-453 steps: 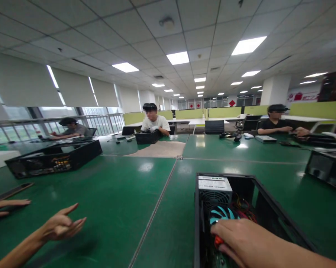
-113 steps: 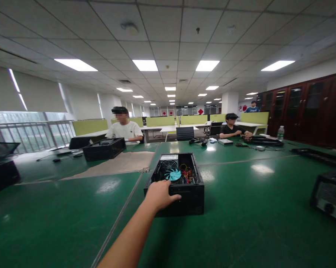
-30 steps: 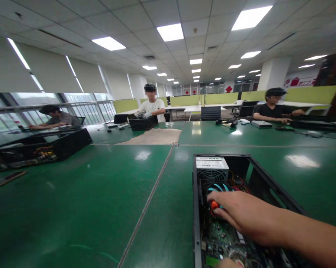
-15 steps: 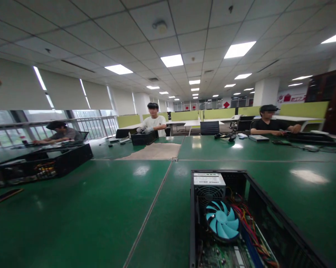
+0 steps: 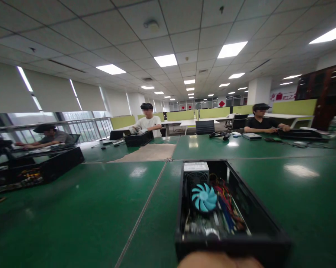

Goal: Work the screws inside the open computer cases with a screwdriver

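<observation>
An open black computer case [image 5: 229, 243] lies in front of me, right of the table seam. Inside it are a light blue cooling fan [image 5: 204, 197], a power supply [image 5: 196, 167] at the far end, coloured wires [image 5: 225, 193] and a blurred circuit board. At the bottom edge of the view, my right hand [image 5: 218, 260] grips the near wall of the case. Only a blurred strip of this hand shows, and most of its fingers are cut off by the frame. My left hand is out of sight.
A green table [image 5: 81, 219] spreads all around. Another open computer case [image 5: 62, 163] stands at left, beside a dark blurred shape [image 5: 0, 156]. Across the table, a person in white [image 5: 149, 124] handles a black box [image 5: 138, 138]. A person in black [image 5: 261, 123] sits at right.
The computer case has moved away from me and its near wall has come into view, with my right hand at it. The whole scene has shifted slightly left.
</observation>
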Demonstrator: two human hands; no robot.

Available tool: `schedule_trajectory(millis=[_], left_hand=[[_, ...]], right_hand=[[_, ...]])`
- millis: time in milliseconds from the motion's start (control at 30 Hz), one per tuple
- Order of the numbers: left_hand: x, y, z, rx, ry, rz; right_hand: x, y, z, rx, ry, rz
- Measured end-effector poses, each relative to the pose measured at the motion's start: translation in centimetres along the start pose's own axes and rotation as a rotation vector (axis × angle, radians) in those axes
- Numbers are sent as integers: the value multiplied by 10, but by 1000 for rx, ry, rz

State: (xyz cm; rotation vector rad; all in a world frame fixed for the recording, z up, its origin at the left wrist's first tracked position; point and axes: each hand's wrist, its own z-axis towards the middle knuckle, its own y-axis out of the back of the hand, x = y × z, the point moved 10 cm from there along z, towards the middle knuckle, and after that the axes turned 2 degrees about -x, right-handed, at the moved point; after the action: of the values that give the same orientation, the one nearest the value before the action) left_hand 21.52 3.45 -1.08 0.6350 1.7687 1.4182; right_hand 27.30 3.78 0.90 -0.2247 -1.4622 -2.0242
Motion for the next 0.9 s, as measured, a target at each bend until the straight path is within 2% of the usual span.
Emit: schedule_trajectory(millis=[67,167,267,333,500,900], left_hand=[[49,13,15,-93,152,1],[112,22,11,-218,365,-16],[142,20,-3,-320,476,-57],[144,14,-5,-343,477,-78],[134,0,10,-305,428,-67],[137,-1,12,-280,428,-77]], right_hand=[[-12,-17,19,27,-43,-48],[-22,-35,27,64,-109,-116],[-20,-47,15,122,-140,-176],[-17,-55,6,169,-150,-209],[-18,-66,1,224,-161,-201],[-20,-63,3,246,-166,-172]])
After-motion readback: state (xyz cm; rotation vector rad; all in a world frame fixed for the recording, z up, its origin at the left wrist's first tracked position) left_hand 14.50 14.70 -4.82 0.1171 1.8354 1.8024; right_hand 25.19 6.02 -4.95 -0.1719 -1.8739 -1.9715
